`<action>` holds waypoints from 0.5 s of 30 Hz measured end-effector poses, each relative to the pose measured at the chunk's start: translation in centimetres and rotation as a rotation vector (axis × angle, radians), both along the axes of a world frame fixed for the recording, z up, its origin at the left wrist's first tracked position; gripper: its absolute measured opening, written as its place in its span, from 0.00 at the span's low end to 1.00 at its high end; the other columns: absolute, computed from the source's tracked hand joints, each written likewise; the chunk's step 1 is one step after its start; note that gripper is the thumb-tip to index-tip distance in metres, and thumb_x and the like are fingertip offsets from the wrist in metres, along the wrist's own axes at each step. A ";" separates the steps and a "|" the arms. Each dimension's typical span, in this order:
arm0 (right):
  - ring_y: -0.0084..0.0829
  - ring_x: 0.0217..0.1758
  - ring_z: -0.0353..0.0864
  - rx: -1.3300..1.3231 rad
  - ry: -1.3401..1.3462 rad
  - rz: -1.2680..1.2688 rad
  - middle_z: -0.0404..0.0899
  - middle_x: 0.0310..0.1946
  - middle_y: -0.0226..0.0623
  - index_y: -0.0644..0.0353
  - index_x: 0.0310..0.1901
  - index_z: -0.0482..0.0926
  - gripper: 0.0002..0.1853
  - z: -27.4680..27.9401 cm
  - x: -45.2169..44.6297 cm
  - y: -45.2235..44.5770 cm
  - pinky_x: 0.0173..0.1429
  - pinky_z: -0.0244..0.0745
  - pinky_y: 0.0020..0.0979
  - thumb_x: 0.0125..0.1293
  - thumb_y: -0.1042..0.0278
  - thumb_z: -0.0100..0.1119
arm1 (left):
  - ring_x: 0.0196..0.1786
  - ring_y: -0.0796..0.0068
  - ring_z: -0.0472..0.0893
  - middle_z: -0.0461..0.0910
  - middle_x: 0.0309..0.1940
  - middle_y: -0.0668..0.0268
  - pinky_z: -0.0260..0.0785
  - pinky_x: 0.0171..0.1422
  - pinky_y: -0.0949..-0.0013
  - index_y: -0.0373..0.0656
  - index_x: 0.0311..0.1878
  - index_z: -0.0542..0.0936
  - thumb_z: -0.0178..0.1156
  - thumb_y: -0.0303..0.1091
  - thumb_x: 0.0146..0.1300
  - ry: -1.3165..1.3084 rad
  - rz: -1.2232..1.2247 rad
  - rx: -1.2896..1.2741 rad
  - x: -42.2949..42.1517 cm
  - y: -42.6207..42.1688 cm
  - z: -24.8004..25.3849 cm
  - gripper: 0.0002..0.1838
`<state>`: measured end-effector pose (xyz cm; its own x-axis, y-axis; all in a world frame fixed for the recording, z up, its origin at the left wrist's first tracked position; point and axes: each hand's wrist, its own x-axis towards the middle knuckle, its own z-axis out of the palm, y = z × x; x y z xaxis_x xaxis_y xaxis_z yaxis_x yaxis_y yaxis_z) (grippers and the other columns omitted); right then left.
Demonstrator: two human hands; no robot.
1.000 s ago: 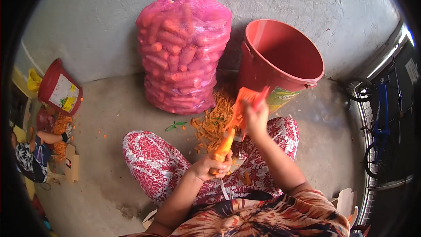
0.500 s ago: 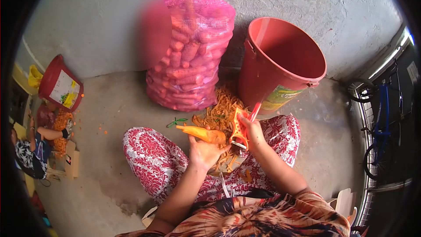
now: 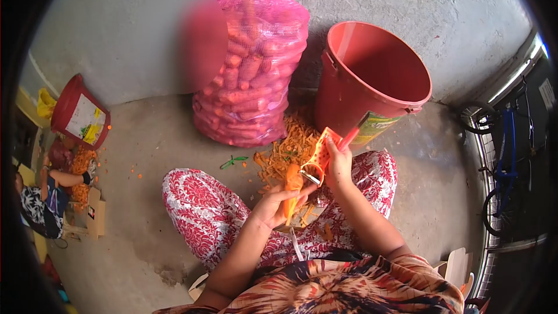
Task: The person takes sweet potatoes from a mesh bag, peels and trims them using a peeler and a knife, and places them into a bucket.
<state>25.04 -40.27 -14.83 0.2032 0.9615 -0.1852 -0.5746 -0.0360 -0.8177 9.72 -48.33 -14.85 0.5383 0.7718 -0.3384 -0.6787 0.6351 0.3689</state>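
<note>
My left hand (image 3: pixel 272 206) is closed around a peeled-looking carrot (image 3: pixel 293 181), its thick end pointing away from me and its narrow end down toward my lap. In my right hand (image 3: pixel 339 166) is an orange peeler (image 3: pixel 323 150) with a wide, hole-dotted body and a metal blade. The blade is beside the carrot's thick end; whether it touches cannot be made out. A red stick-like part sticks out past my right thumb. Beneath both hands lies a heap of orange peelings (image 3: pixel 278 160) between my crossed legs.
A pink mesh sack of carrots (image 3: pixel 250 75) stands against the wall, beside a large red bucket (image 3: pixel 372 75). Green string (image 3: pixel 233 162) lies on the floor. At far left another person (image 3: pixel 40 203) sits near a second red bucket (image 3: pixel 80 110). A blue bicycle (image 3: pixel 507 151) is at right.
My left hand has turned the carrot from lying sideways to pointing lengthwise, its narrow end now toward me. The peeler in my right hand has tilted and shifted slightly away from me.
</note>
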 end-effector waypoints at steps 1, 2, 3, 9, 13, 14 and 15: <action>0.16 0.24 0.70 0.040 -0.148 -0.091 0.73 0.25 0.27 0.61 0.36 0.70 0.06 -0.1 0.3 0.5 0.27 0.66 0.20 0.60 0.70 0.52 | 0.53 0.67 0.70 0.68 0.48 0.61 0.70 0.47 0.74 0.42 0.55 0.61 0.51 0.26 0.55 0.002 -0.075 -0.014 -0.2 0.1 0.5 0.23; 0.16 0.24 0.69 0.082 -0.251 -0.109 0.72 0.24 0.26 0.62 0.36 0.70 0.06 -0.1 0.6 0.7 0.27 0.65 0.19 0.60 0.70 0.52 | 0.42 0.72 0.75 0.69 0.47 0.61 0.70 0.34 0.78 0.43 0.54 0.62 0.51 0.27 0.56 0.089 -0.129 -0.021 -0.4 0.1 1.0 0.21; 0.15 0.23 0.67 0.124 -0.355 -0.127 0.72 0.24 0.25 0.62 0.36 0.71 0.06 0.2 0.7 0.7 0.27 0.64 0.18 0.60 0.69 0.52 | 0.38 0.74 0.74 0.69 0.45 0.62 0.68 0.31 0.79 0.43 0.53 0.63 0.52 0.26 0.56 0.031 -0.163 -0.037 -0.6 0.1 0.6 0.20; 0.14 0.22 0.66 0.168 -0.485 -0.073 0.71 0.23 0.24 0.62 0.35 0.70 0.06 1.6 -0.2 0.3 0.25 0.63 0.18 0.60 0.69 0.52 | 0.25 0.83 0.64 0.68 0.34 0.66 0.59 0.23 0.82 0.40 0.47 0.65 0.51 0.21 0.53 0.040 -0.079 0.085 0.4 -0.6 -0.1 0.16; 0.14 0.22 0.67 0.221 -0.618 0.036 0.71 0.23 0.25 0.62 0.35 0.71 0.05 1.5 -1.7 -0.9 0.25 0.64 0.18 0.60 0.71 0.52 | 0.25 0.82 0.66 0.68 0.30 0.67 0.59 0.23 0.81 0.39 0.44 0.67 0.51 0.18 0.51 0.036 -0.084 0.088 0.2 -0.4 0.3 0.16; 0.14 0.22 0.65 0.330 -0.706 -0.028 0.70 0.22 0.24 0.63 0.35 0.71 0.05 1.3 -2.0 -0.9 0.25 0.63 0.18 0.60 0.71 0.52 | 0.25 0.82 0.66 0.68 0.30 0.67 0.59 0.23 0.81 0.38 0.44 0.67 0.51 0.17 0.50 0.026 -0.102 0.100 0.1 -0.3 0.3 0.16; 0.14 0.22 0.65 0.304 -0.663 -0.022 0.70 0.22 0.24 0.63 0.35 0.71 0.05 1.4 -2.1 -1.0 0.25 0.63 0.18 0.60 0.71 0.52 | 0.25 0.82 0.66 0.68 0.29 0.67 0.59 0.23 0.81 0.38 0.43 0.67 0.51 0.17 0.50 0.020 -0.102 0.101 0.1 -0.2 0.4 0.15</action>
<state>22.95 -41.26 -13.41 0.1999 0.9453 0.2579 0.0472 0.2536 -0.9662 9.78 -48.56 -14.40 0.6094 0.7441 -0.2737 -0.6045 0.6594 0.4469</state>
